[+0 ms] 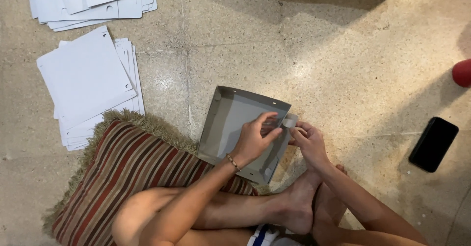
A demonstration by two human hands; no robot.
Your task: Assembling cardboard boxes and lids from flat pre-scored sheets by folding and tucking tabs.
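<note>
Grey card tray point(230, 123) is lying on the floor point(343, 79) by the striped cushion point(127, 167). Left hand point(252, 140) is pinching the tray's right wall w/ closed fingers; right hand point(308, 143) is gripping the corner flap point(288, 122) — best keeping the wall upright, pressing the flap flush

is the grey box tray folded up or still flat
Folded up: the grey box tray has raised walls, both hands at its right corner.
</note>
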